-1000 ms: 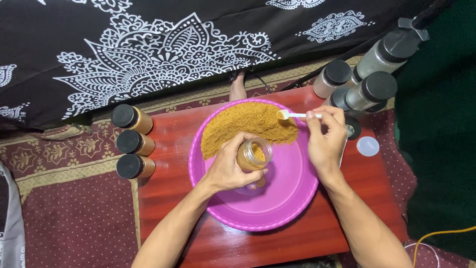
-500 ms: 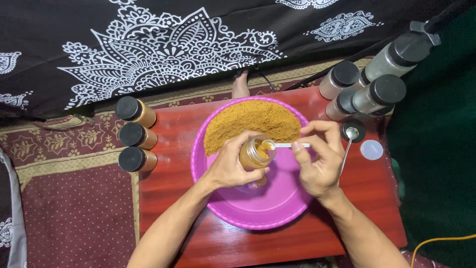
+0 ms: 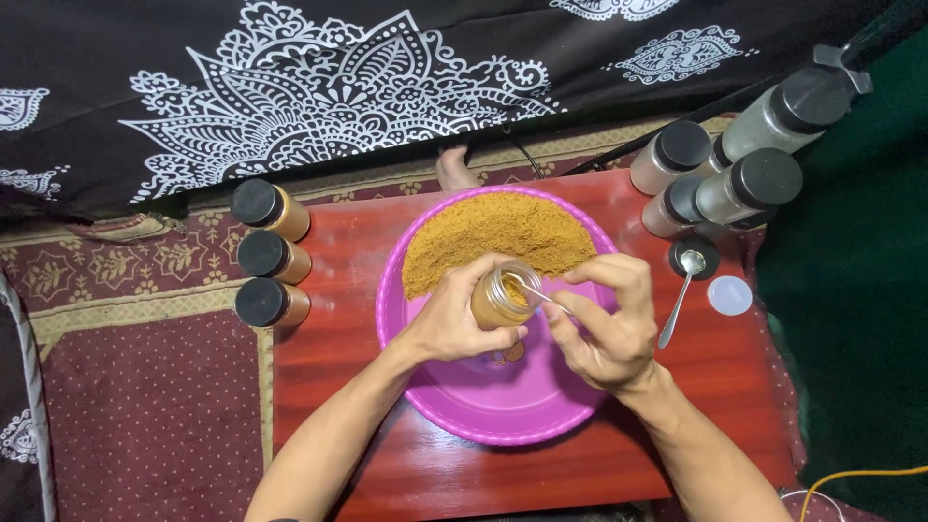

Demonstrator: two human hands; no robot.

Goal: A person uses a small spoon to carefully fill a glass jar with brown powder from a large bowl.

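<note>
Fingers point(image 3: 580, 307) of the right hand point(image 3: 604, 324) are pinching a small spoon point(image 3: 541, 297), now tipping into the jar point(image 3: 503, 295) after leaving the brown powder point(image 3: 498, 232). Left hand point(image 3: 454, 319) is gripping that jar, tilted over the pink basin point(image 3: 483, 406) on the counter point(image 3: 735, 387); filling is under way.

Even, bright overhead light, sharp focus, soft glare on the red table point(image 3: 744, 387)
</note>
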